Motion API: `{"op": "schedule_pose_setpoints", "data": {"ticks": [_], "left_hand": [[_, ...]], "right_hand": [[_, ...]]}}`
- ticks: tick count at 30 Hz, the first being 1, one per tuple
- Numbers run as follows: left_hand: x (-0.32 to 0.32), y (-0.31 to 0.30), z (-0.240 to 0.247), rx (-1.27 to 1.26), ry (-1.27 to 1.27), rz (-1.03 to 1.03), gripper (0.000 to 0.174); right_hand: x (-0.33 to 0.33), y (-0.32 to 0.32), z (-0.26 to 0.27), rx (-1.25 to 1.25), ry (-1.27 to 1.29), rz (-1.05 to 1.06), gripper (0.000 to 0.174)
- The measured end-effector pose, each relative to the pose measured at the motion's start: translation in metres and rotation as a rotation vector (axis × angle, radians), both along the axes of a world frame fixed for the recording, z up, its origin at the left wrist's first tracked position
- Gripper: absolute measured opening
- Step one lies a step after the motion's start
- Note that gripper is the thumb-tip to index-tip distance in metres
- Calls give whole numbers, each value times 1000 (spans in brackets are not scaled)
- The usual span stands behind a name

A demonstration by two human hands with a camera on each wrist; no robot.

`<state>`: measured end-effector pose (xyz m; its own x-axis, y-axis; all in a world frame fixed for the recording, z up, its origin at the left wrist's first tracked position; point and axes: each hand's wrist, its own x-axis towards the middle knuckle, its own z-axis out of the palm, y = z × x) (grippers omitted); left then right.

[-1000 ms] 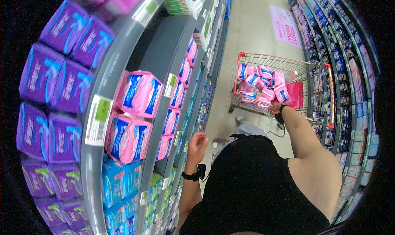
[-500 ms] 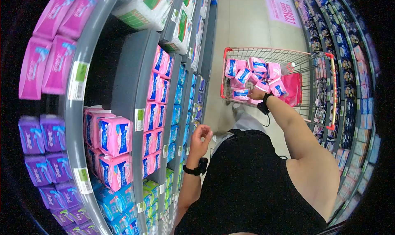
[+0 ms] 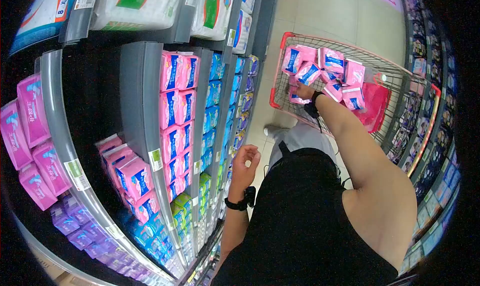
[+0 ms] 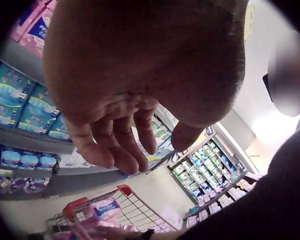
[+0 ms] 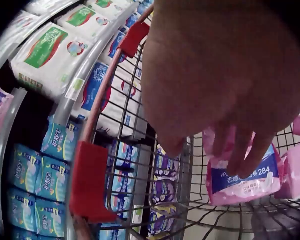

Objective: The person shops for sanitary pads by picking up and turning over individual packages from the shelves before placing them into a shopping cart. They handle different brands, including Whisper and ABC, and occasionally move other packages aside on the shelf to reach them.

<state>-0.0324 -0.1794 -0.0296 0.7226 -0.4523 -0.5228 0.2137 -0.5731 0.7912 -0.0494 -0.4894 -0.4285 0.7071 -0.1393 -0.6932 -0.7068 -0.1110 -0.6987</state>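
My right hand [image 3: 304, 91] reaches into the wire shopping cart [image 3: 272, 98], over a pink pack of sanitary pads [image 5: 270, 172] marked 284 near one end. In the right wrist view its fingers [image 5: 240, 145] point down and overlap the front of that pack, with the thumb off to one side. Other pink packs [image 3: 332, 61] lie heaped loosely in the cart. Beside the shelves, my left hand [image 3: 245, 161] hangs in the air with loosely curled fingers and holds nothing.
Left shelves carry pink packs [image 3: 172, 106], blue packs [image 3: 212, 108], purple packs [image 3: 80, 226] and large white packs [image 3: 212, 16]. A red bag [image 3: 375, 106] lies in the cart, near a bottle [image 3: 382, 78]. More stocked shelves [image 3: 430, 186] line the right side.
My right hand has moved left along the cart's near side, to a pack at the end. The view has shifted, with more left shelving showing. My left hand stays raised with nothing in it.
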Motion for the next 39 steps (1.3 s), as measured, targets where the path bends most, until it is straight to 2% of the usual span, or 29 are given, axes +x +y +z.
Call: {"op": "schedule_pose_setpoints", "data": {"ticks": [3,4,5,6,9,10,16,19,22,25,26,29,30,31,32,33,34,35,36,37,39], "left_hand": [[3,-16,4,17,-7,24,18],[4,-20,5,44,-16,7,18],[5,-24,4,32,-26,18,18],[4,-27,2,21,-33,28,19],[7,-38,7,56,-38,2,19],[9,-42,10,77,-41,-18,19],[15,-52,7,46,-43,-40,20],[19,-52,3,23,-66,-115,20],[27,-51,2,-21,-91,-187,21],[37,-46,1,-41,-152,-273,21],[39,-42,0,-82,-129,-259,22],[49,-29,-7,-130,-149,-302,21],[56,-19,-19,-131,-148,-355,30],[58,-16,-19,-173,-147,-304,35],[60,-15,-20,-209,-140,-253,39],[61,-14,-21,-242,-132,-202,44],[62,-10,-28,-353,-57,-143,64],[63,-2,-38,-427,19,-123,67],[66,5,-50,-502,92,-107,71],[67,9,-51,-543,141,-116,76],[69,13,-45,-709,251,-100,81]], "right_hand": [[10,-2,-5,-43,35,109,83],[19,-5,14,-35,102,202,81],[16,-2,-9,-85,21,250,75],[17,-1,-11,-140,-59,294,70],[21,-1,7,-326,-6,310,64],[27,-3,16,-285,100,254,60],[21,-20,41,-267,32,176,54],[13,-27,51,-376,-6,63,50],[9,-46,74,-461,-68,81,44],[-1,-64,107,-323,-151,57,37],[-5,-65,120,-277,-147,27,30],[-9,-66,193,104,-252,-98,33],[-8,-58,229,284,-296,-181,32],[-10,-50,254,474,-330,-259,31],[-12,-52,255,720,-379,-225,20],[-13,-44,274,775,-442,-217,18],[-11,-29,305,832,-505,-209,18],[-8,-15,325,890,-569,-202,20],[-4,-4,324,961,-630,-117,29],[-1,8,347,903,-635,-80,30],[10,23,341,747,-679,25,34]]}}
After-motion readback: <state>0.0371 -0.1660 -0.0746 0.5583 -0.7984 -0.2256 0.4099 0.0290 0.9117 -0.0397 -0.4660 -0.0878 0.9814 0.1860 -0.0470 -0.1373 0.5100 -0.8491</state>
